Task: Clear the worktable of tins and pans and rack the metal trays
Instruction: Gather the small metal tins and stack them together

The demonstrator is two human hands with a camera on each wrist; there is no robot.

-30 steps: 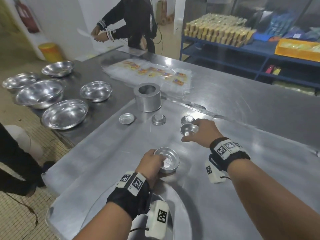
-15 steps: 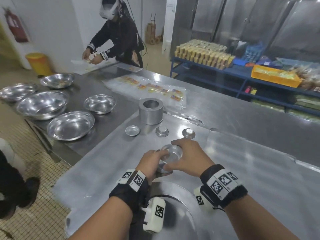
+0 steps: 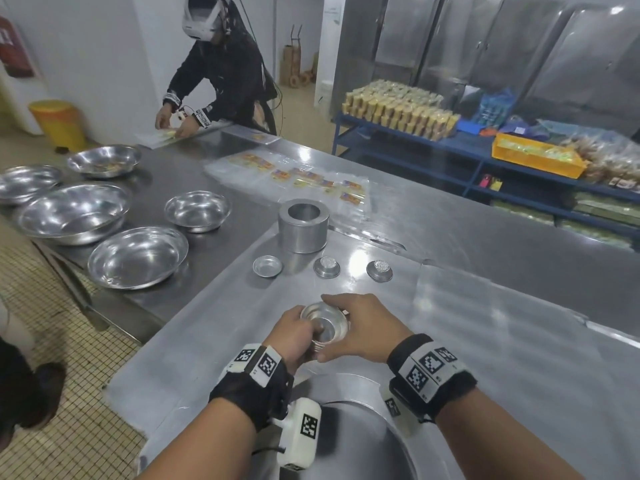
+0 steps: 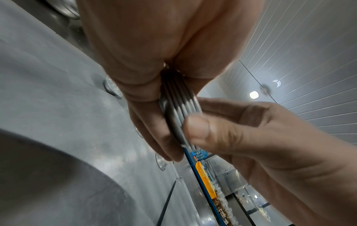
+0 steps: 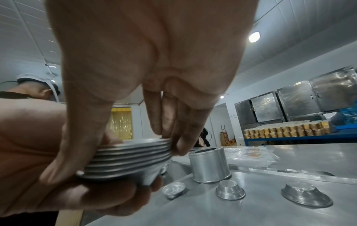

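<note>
A nested stack of small fluted metal tins (image 3: 323,328) is held just above the metal tray (image 3: 207,327) between both hands. My left hand (image 3: 304,337) grips it from the left and below. My right hand (image 3: 343,328) pinches its rims, with the thumb on the near side and the fingers on the far side. The wrist views show the stack's ribbed rims (image 4: 179,116) (image 5: 131,159) clamped between the fingers. Beyond lie three single tins: one upright (image 3: 267,266) and two upside down (image 3: 327,267) (image 3: 379,270). A metal ring mould (image 3: 303,226) stands behind them.
Several steel bowls (image 3: 138,256) sit on the lower table at left. Clear packets (image 3: 298,178) lie beyond the ring mould. A large round pan (image 3: 363,445) lies under my wrists. Another person (image 3: 221,74) works at the far end. Blue shelving (image 3: 450,143) stands at the back right.
My right hand took a tin from farther up the tray and brought it back onto the stack in my left hand. Both hands now hold the stack together.
</note>
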